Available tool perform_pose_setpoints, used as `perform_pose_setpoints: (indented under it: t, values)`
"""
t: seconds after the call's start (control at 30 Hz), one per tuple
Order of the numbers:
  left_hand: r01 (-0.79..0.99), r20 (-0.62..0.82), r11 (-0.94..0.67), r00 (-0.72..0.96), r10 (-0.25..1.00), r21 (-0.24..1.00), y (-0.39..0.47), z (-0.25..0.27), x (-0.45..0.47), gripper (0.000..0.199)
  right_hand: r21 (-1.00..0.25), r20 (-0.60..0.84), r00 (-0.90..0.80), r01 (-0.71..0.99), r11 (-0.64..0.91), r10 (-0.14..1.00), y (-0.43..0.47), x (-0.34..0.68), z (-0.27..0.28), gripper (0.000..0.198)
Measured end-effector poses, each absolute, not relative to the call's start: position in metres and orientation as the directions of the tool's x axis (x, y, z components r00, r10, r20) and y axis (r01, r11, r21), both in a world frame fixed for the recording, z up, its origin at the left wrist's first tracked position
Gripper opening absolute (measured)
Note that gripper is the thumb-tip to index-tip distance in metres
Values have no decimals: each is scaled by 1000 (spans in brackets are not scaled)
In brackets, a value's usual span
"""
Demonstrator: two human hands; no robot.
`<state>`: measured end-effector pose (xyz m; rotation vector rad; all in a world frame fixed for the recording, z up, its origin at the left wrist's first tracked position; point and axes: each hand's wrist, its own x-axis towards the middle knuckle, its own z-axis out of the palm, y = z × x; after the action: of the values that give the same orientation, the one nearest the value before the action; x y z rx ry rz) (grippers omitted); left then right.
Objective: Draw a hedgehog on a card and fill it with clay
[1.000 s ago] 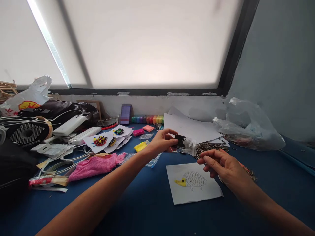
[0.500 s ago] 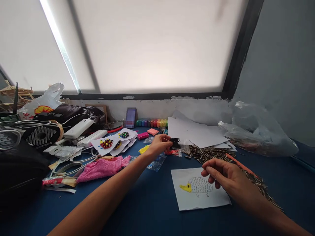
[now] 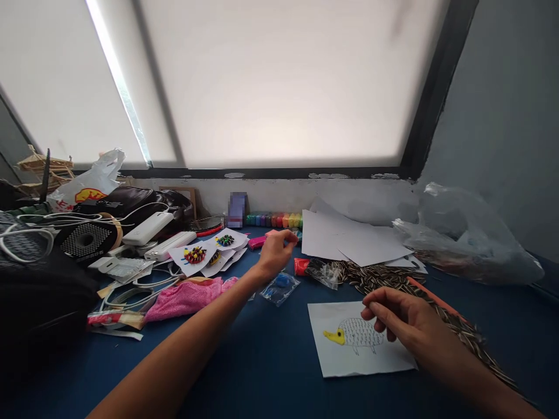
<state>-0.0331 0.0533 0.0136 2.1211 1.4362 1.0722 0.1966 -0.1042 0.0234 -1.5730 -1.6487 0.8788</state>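
My left hand (image 3: pixel 278 254) hovers over the back middle of the table, thumb and forefinger apart with nothing visible between them. Just right of it lie a black clay packet (image 3: pixel 322 271) in clear plastic and a red packet (image 3: pixel 301 266). Below its wrist is a clear bag with blue clay (image 3: pixel 282 282). My right hand (image 3: pixel 399 323) is above the right side of a white paper (image 3: pixel 317 334) bearing a hedgehog drawing (image 3: pixel 358 333) with a yellow clay face. Its thumb and forefinger are pinched together; whatever they may hold is too small to see.
Striped sunflower seeds (image 3: pixel 371 277) spread behind and right of the paper, around an orange strip (image 3: pixel 437 299). White sheets (image 3: pixel 345 233) and a plastic bag (image 3: pixel 471 244) lie behind. To the left are decorated papers (image 3: pixel 192 256), a pink cloth (image 3: pixel 186 299), cables and a black bag (image 3: pixel 43 308).
My left hand has let go of the black clay packet, which now lies by the seeds, and has moved slightly back and left. My right hand keeps its pinch over the paper.
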Motion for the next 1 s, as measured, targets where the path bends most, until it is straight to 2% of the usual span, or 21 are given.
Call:
perform_pose_setpoints:
  t: [0.2,0.33,0.5,0.7,0.93,1.0]
  values:
    - [803,264,-371,273,925,466,59,4,-46,25,-842,34,-35,537,48,999,-103,193,25,34]
    - [823,228,-464,407,884,327,47,-7,-31,24,-842,26,-53,537,51,998,-104,192,25,36]
    - [811,218,-543,502,837,219,37,-10,-20,30,-831,33,-75,552,69,997,-105,193,21,34]
    - [809,248,-552,503,828,202,37,-13,-21,35,-832,27,-83,550,69,996,-105,195,17,32]
    - [802,402,-539,418,815,258,33,3,-17,36,-824,23,-79,563,64,997,-105,193,20,33]
    - [755,443,-596,450,775,275,27,7,-14,30,-824,16,-84,563,61,996,-105,193,21,33]
